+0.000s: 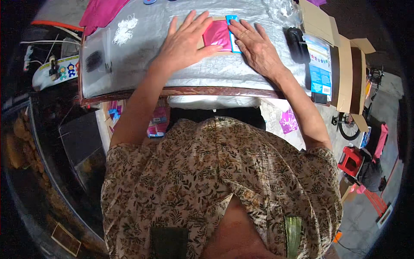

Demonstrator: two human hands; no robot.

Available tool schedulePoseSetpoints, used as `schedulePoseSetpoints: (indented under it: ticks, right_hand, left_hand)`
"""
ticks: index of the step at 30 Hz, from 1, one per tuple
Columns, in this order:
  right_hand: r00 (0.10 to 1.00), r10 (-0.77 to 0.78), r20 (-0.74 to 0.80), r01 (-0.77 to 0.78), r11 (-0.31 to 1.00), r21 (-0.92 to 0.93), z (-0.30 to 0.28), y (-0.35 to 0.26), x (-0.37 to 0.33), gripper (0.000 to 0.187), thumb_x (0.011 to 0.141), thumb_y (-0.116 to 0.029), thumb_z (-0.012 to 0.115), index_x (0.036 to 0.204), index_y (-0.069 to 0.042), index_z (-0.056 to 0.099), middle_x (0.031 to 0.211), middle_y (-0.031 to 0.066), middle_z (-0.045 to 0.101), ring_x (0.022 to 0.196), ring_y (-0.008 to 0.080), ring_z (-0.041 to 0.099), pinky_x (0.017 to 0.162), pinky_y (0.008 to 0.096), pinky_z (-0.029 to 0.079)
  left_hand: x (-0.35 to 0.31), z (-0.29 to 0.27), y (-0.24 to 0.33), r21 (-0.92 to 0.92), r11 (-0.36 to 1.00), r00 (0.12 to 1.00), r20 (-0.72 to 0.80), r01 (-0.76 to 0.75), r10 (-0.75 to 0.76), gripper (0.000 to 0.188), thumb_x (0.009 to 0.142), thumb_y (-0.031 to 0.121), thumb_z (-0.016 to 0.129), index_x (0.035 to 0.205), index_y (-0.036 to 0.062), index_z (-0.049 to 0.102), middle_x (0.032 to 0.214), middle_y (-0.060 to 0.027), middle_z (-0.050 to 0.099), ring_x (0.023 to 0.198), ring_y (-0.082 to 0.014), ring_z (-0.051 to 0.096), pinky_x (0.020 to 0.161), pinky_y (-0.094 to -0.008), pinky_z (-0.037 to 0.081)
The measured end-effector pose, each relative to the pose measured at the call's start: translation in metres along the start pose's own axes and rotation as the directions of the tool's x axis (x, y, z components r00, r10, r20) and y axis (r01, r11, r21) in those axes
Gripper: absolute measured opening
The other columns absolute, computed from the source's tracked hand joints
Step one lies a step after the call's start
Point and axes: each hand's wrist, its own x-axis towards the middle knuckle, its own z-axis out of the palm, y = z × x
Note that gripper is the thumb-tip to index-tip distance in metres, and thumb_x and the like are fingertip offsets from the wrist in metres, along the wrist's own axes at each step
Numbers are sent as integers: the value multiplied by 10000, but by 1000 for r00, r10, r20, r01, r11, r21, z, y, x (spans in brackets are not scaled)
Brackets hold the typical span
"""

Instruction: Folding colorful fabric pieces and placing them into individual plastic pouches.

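Note:
A flat, shiny magenta packet [217, 35] lies on the silver-covered table, with a tan board edge showing beneath it. Along its right side runs a blue-and-white card strip [233, 33]. My left hand [183, 43] rests flat with fingers spread, its thumb and fingertips at the packet's left part. On the other side, my right hand [257, 48] lies palm down, fingers stretched out, with its fingertips on the card strip. Neither hand is wrapped around anything. What lies under the palms is hidden.
White string [125, 30] lies in a tangle at the table's left. Magenta cloth [101, 15] covers the far left corner. At right stand a black object [296, 43], a blue printed package [320, 69] and an opened cardboard box [345, 64]. Magenta packets [158, 121] sit below the table edge.

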Motion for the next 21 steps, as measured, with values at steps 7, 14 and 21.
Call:
schedulePoseSetpoints:
  ticks: [7, 14, 21]
  right_hand:
    - [1000, 4, 6, -3, 999, -55, 3, 1, -2, 485, 1049, -202, 483, 1528, -168, 411, 1565, 55, 430, 1461, 295, 372, 1205, 545, 226]
    - [1000, 11, 18, -9, 996, -87, 5, 5, 0, 493, 1045, -191, 486, 1531, -176, 403, 1572, 36, 424, 1463, 289, 370, 1202, 579, 200]
    - [996, 70, -59, -66, 996, 66, 13, 8, 3, 426, 1028, -227, 518, 1449, -164, 530, 1517, 53, 498, 1444, 273, 404, 1191, 594, 207]
  left_hand:
    - [-7, 6, -5, 70, 997, 999, 6, 35, -36, 907, 876, 724, 544, 1544, 133, 380, 1628, -50, 320, 1515, -294, 244, 1215, -577, 116]
    - [4, 13, 1, 56, 998, 999, -15, 32, -31, 888, 908, 682, 542, 1575, 138, 321, 1642, -67, 287, 1526, -307, 218, 1207, -608, 113]
    - [18, 26, 19, 84, 996, 1000, 12, 0, -1, 872, 939, 681, 485, 1590, 140, 276, 1651, -52, 263, 1538, -282, 174, 1218, -605, 85]
